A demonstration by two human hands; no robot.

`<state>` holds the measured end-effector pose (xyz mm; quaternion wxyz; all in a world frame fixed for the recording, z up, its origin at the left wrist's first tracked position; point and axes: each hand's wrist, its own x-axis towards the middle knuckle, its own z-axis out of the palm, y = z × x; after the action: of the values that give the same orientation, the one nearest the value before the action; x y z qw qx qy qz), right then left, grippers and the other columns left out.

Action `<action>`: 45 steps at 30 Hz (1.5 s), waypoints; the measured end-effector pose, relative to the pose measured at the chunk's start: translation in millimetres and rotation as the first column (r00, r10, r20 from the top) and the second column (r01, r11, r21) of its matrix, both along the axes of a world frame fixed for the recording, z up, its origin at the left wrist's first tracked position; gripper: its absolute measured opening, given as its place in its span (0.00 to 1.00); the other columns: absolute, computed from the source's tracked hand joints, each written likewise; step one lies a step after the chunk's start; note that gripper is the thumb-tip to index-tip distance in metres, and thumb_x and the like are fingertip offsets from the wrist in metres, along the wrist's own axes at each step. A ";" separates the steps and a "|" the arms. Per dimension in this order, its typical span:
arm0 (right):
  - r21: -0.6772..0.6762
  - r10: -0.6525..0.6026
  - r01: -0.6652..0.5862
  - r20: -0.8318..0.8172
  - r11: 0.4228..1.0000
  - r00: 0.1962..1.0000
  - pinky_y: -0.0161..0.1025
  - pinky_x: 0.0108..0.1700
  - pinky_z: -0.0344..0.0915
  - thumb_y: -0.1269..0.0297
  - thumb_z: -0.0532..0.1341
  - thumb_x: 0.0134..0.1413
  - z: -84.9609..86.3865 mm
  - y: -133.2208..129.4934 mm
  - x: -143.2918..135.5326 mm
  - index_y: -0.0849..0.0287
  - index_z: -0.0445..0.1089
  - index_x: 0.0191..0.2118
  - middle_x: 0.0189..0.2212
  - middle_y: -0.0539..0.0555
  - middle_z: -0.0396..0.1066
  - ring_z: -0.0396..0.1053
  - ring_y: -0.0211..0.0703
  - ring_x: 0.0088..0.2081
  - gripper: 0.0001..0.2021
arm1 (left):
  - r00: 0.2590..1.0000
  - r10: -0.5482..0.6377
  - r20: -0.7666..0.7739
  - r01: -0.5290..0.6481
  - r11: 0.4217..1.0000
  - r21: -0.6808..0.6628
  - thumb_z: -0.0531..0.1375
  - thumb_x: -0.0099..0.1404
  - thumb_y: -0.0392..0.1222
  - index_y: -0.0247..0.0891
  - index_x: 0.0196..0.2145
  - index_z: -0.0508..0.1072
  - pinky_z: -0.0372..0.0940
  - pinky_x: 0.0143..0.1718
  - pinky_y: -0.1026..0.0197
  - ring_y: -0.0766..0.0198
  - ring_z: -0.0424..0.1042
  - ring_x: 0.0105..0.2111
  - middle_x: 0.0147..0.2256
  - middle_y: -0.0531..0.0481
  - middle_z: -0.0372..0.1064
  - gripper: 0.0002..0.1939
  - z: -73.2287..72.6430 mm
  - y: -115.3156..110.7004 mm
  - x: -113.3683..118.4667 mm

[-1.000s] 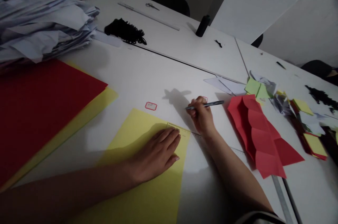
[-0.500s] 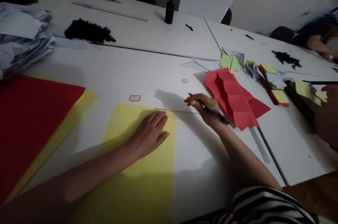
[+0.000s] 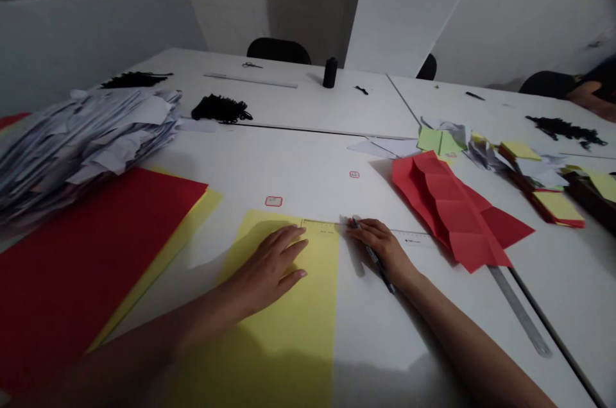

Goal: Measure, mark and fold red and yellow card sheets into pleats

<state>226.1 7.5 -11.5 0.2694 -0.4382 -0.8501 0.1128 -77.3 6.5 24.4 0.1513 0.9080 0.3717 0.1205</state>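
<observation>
A yellow sheet of paper [image 3: 298,344] lies on the white table in front of me. Across its far end runs a clear ruler [image 3: 412,238], which extends to the right past the sheet. My left hand [image 3: 272,267] is over the sheet, fingers spread, with its fingertips at the ruler's left end. My right hand [image 3: 387,251] grips a dark pen [image 3: 382,271], its tip by the ruler just right of the yellow sheet; whether the tip touches anything is unclear. Right of that hand lies a creased red paper [image 3: 447,209].
Red sheets [image 3: 101,254] over yellow ones lie left, near a heap of white paper [image 3: 120,132]. A metal ruler [image 3: 522,312] pokes out from under the creased red paper. Black yarn [image 3: 220,109], a black bottle-like cylinder [image 3: 330,73] and small paper stacks [image 3: 561,206] stand farther off.
My right hand has come down to the ruler with the pen. My left fingers have shifted slightly and spread. The view has tilted up, showing more wall and the white paper heap.
</observation>
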 end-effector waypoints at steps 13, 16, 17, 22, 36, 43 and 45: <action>-0.035 0.162 -0.159 0.131 0.987 0.978 0.49 0.52 0.61 0.69 0.55 0.64 18.7 23.9 -38.9 0.52 0.68 0.54 0.50 0.55 0.72 0.63 0.50 0.55 0.15 | 0.999 -0.014 0.048 0.016 0.998 -0.057 0.55 0.68 0.40 0.37 0.58 0.61 0.56 0.62 0.45 0.52 0.49 0.64 0.62 0.42 0.54 0.21 -14.5 -27.5 20.1; -0.044 0.183 -0.179 0.147 0.983 0.972 0.48 0.50 0.61 0.69 0.56 0.63 21.8 33.3 -51.3 0.52 0.70 0.52 0.48 0.54 0.74 0.63 0.49 0.54 0.14 | 0.996 0.020 0.083 -0.013 0.996 -0.090 0.56 0.66 0.38 0.36 0.57 0.61 0.56 0.62 0.45 0.52 0.50 0.63 0.60 0.42 0.56 0.22 -13.6 -28.8 39.8; -0.044 0.189 -0.184 0.143 0.982 0.971 0.48 0.50 0.61 0.69 0.57 0.62 21.8 35.3 -54.5 0.52 0.70 0.51 0.47 0.54 0.74 0.64 0.49 0.53 0.13 | 0.996 0.026 0.091 -0.017 0.995 -0.102 0.56 0.65 0.38 0.36 0.57 0.62 0.56 0.62 0.45 0.52 0.50 0.63 0.60 0.42 0.56 0.22 -13.3 -29.5 43.8; -0.027 0.194 -0.192 0.093 0.981 0.977 0.47 0.50 0.61 0.68 0.58 0.61 18.1 38.9 -60.6 0.54 0.71 0.49 0.47 0.55 0.74 0.64 0.49 0.52 0.12 | 0.987 0.037 0.155 -0.019 0.993 -0.117 0.56 0.66 0.38 0.38 0.56 0.63 0.59 0.60 0.45 0.52 0.54 0.61 0.59 0.42 0.57 0.20 -8.8 -24.8 42.1; 0.041 0.260 -0.260 0.019 0.965 0.966 0.48 0.47 0.66 0.71 0.56 0.61 12.8 53.6 -66.2 0.54 0.71 0.47 0.45 0.56 0.75 0.67 0.48 0.50 0.11 | 0.989 0.151 0.008 -0.151 0.984 0.094 0.56 0.67 0.50 0.32 0.58 0.60 0.60 0.59 0.45 0.48 0.55 0.60 0.60 0.37 0.56 0.27 -25.0 8.5 9.6; 0.063 0.269 -0.266 -0.042 0.962 0.962 0.47 0.49 0.67 0.73 0.57 0.61 5.0 54.9 -60.7 0.55 0.68 0.49 0.49 0.56 0.74 0.68 0.46 0.52 0.12 | 0.985 0.171 -0.015 -0.170 0.984 0.047 0.56 0.66 0.52 0.33 0.63 0.54 0.59 0.58 0.46 0.48 0.56 0.60 0.61 0.38 0.55 0.33 -25.2 11.0 6.9; 0.041 0.247 -0.245 -0.047 0.969 0.968 0.49 0.49 0.67 0.72 0.57 0.61 5.2 54.7 -58.5 0.54 0.68 0.49 0.48 0.56 0.74 0.68 0.47 0.51 0.13 | 0.985 0.173 -0.010 -0.173 0.984 0.037 0.56 0.66 0.53 0.34 0.63 0.54 0.59 0.58 0.46 0.48 0.57 0.59 0.61 0.39 0.56 0.33 -23.5 10.9 7.0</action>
<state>167.5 62.2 -6.3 0.2830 -0.3217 -0.8923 0.1420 -70.4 17.3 0.9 0.1216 0.8756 0.4479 0.1338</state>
